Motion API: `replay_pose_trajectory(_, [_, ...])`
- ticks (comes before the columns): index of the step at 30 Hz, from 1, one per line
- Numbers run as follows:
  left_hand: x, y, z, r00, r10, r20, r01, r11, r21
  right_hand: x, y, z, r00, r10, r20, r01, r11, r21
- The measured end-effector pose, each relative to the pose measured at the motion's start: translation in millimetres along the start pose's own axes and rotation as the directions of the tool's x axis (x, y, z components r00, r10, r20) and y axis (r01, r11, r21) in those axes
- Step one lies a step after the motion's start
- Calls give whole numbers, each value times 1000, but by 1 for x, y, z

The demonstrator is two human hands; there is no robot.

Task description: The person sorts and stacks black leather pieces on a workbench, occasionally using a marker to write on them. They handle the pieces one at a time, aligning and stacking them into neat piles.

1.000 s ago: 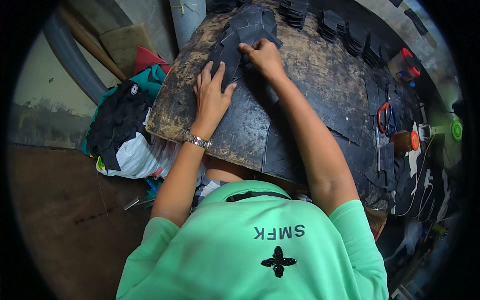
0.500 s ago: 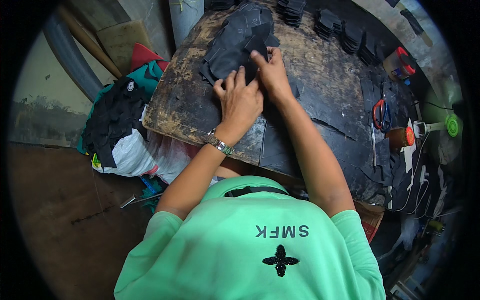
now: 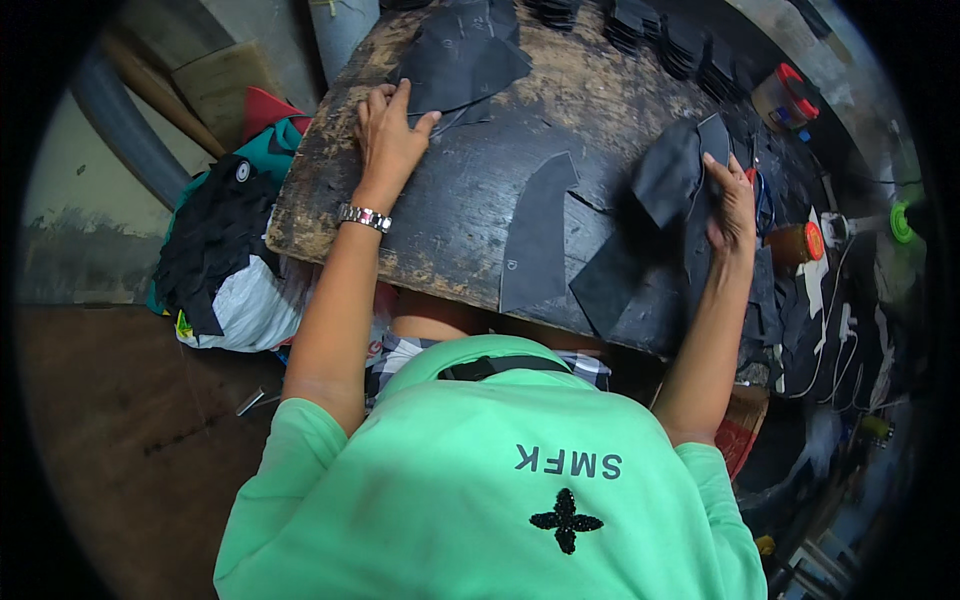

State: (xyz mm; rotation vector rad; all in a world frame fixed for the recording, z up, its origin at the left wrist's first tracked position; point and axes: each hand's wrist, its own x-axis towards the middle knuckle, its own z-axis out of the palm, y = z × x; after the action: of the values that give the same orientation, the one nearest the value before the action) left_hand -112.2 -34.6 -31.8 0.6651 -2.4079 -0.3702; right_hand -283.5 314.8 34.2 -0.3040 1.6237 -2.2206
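A worn dark wooden table [image 3: 450, 215] carries cut black sheet pieces. My left hand [image 3: 385, 140] lies flat with fingers spread, its fingertips on the near edge of a pile of black pieces [image 3: 465, 60] at the far side. My right hand [image 3: 735, 200] is out to the right and grips a curved black piece [image 3: 668, 170] that lifts off the table. Between the hands a long narrow black piece [image 3: 535, 235] lies flat. A wider black piece [image 3: 610, 285] lies beside it near the table's front edge.
Rows of stacked black pieces [image 3: 680, 40] line the far edge. A red-lidded tub [image 3: 785, 95], an orange jar [image 3: 795, 245] and cables [image 3: 840, 300] sit at the right. Left of the table, on the floor, lies a heap of black scraps [image 3: 215, 250] over a white bag [image 3: 240, 310].
Both hands were together on the far pile. My right hand has swung out to the right with a black piece. My left hand has shifted left and stays at the pile's edge.
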Motion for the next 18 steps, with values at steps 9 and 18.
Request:
replay_pose_trajectory(9, [-64,102,-14,902,432,8,-386,816,-431,26,9,-30,965,-28,-261,-54,952,-301])
replay_pose_trajectory(18, [-133,225,6,594,679,431,-679,711,-183,-17,-49,-43,958,-260,-120,136,783,-607])
